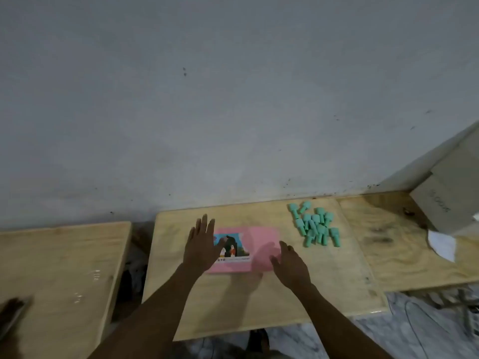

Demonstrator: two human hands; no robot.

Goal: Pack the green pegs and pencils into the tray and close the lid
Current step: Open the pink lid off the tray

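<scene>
Pink flat lidded tray (pixel 259 244), shut on plywood counter (pixel 337 281); left hand (pixel 203 246), right hand (pixel 290 265) splayed, empty. Turquoise plastic pegs (pixel 315 225) unpacked; lid-opening likely next.

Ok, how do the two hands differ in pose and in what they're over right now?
The left hand is spread flat, fingers pointing away, over the pink box's picture side; the right hand is looser, at the box's plain right edge. The left reaches farther up the table; the right sits nearer the green pegs. Both are open and hold nothing.
</scene>
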